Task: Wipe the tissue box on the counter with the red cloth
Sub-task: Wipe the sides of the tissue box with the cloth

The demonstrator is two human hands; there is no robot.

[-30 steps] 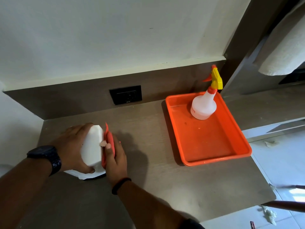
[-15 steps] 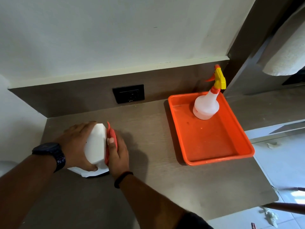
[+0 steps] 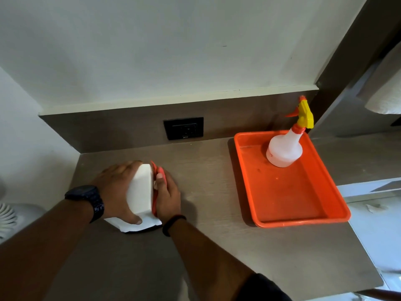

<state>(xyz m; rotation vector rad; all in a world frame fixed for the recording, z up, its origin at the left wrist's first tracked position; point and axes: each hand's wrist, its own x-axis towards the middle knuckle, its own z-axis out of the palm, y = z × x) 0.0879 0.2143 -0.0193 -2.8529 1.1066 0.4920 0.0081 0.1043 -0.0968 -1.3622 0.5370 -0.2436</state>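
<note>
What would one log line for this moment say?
left hand: steadies tissue box | right hand: presses red cloth on box's right side | spray bottle: in orange tray

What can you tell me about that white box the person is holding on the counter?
The tissue box is a plain white block with smooth, slightly glossy sides, seemingly plastic or coated card. It stands on the brown counter, on a white sheet or flap that sticks out at its near end. The left hand grips its left side and near corner. The right hand presses a red cloth flat against its right face. No opening or tissue shows from here.
</note>
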